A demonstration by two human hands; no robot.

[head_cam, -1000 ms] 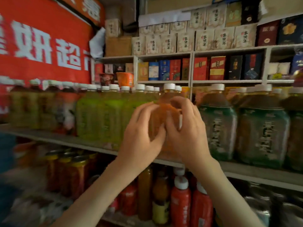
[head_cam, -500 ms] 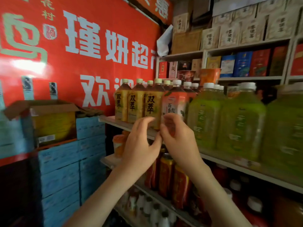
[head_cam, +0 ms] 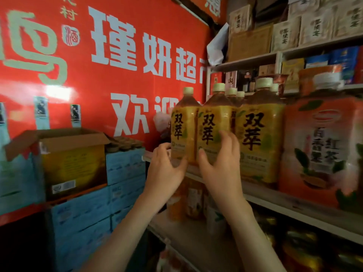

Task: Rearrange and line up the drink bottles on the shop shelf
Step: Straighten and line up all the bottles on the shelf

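1. At the open left end of the shelf (head_cam: 275,202), our left hand (head_cam: 164,171) curls round the foot of the end bottle (head_cam: 181,130), with the fingers on its outer side and the thumb on its front. Nothing stands beyond this bottle. We judge that an outward nudge could tip it off toward the open cardboard box (head_cam: 64,154) and the blue cartons (head_cam: 88,211) to the left.
2. Just beside it, our right hand (head_cam: 222,167) clasps the second bottle (head_cam: 213,130) low on its label, thumb to the left and fingers spread to the right. The two bottles touch, so sliding one may drag or twist the other and turn its label away.
3. The third bottle (head_cam: 259,140) stands against the second, and neither hand is on it. A shove rightward could knock it into the red-labelled bottle (head_cam: 322,150) next to it.
4. All of these are tall and gripped low. We think a quick pull forward could topple them over the shelf lip.
5. Counting from the left, there is one open box. The blue cartons are stacked, with too many hidden for us to count.
6. Three yellow-labelled bottles stand in the front rank. At least three more pale caps (head_cam: 231,91) show behind them, so there are six or more.
7. One red-labelled bottle is in plain view, blurred toward the right edge. We count two hands, each gripping a bottle.
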